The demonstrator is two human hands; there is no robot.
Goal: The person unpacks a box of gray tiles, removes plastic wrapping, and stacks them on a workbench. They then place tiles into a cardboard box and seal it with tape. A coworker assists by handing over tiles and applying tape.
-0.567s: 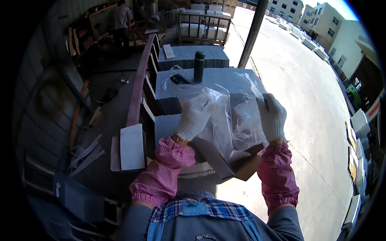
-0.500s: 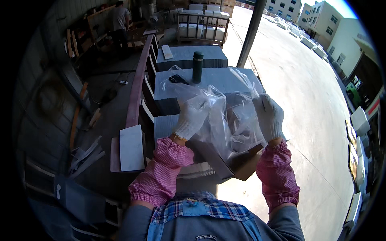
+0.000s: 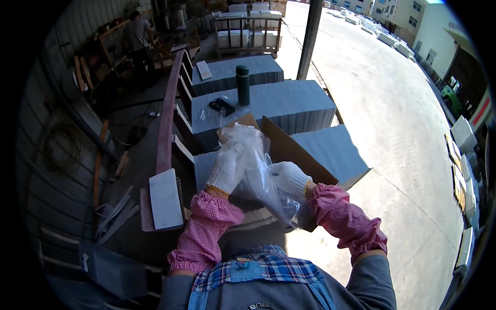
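My left hand [image 3: 229, 166], in a white knitted glove, is closed on the gathered upper part of a clear plastic bag [image 3: 254, 155]. The bag hangs down in crumpled folds over an open brown cardboard box [image 3: 297, 150], whose far flaps stand up. To its right, my right hand [image 3: 290, 179], gloved alike, has its fingers bent against the side of the bag and closed on the film. The fingertips of both hands are partly hidden by plastic and glove. What lies inside the box cannot be seen.
Grey slab stacks [image 3: 268, 101] extend beyond the box, bearing a dark green bottle [image 3: 243, 85] and a black phone-like object [image 3: 221, 106]. A reddish rail [image 3: 171, 111] runs along their left. A white panel [image 3: 166, 198] leans nearby. Another person [image 3: 138, 39] stands far left.
My right hand has come left and down, closer to my left hand. The bag, spread wide before, is drawn together, and the box's flaps show behind it. The view has shifted slightly.
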